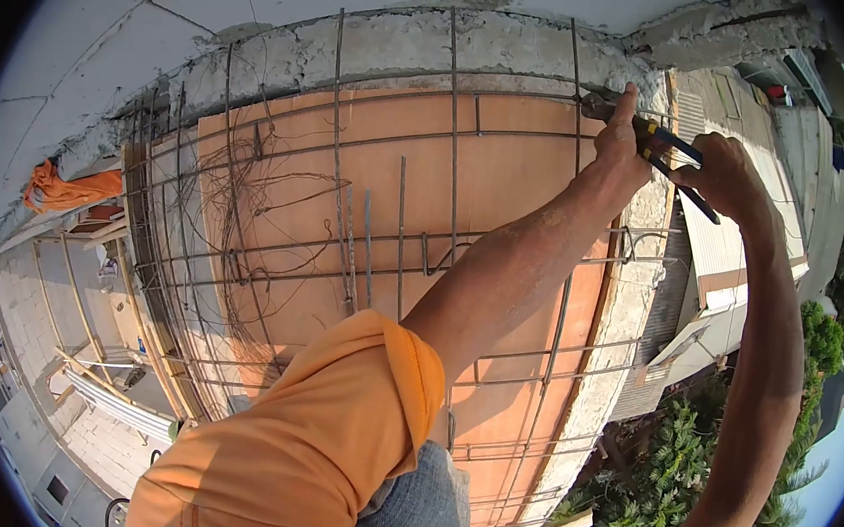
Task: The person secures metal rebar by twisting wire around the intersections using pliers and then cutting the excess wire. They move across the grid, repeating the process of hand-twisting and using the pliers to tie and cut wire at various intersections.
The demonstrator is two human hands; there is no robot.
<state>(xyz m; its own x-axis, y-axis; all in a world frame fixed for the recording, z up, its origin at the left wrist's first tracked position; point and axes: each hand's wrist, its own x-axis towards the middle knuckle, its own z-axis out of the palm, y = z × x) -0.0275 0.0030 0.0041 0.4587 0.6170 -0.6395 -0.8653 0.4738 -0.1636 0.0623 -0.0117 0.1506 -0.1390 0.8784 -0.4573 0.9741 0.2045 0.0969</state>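
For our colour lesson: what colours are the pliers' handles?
The pliers' handles are yellow and near-black; head view.

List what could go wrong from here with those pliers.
1. Pinching: the left hand is right beside the head of the pliers, whose handles the right hand grips, so its fingers might get nipped.
2. Dropping: the pliers are near the slab's outer edge, with roofs beyond; if they slip, they could fall over the side.
3. Snagging: the loose wire tangle on the bars might catch clothing.
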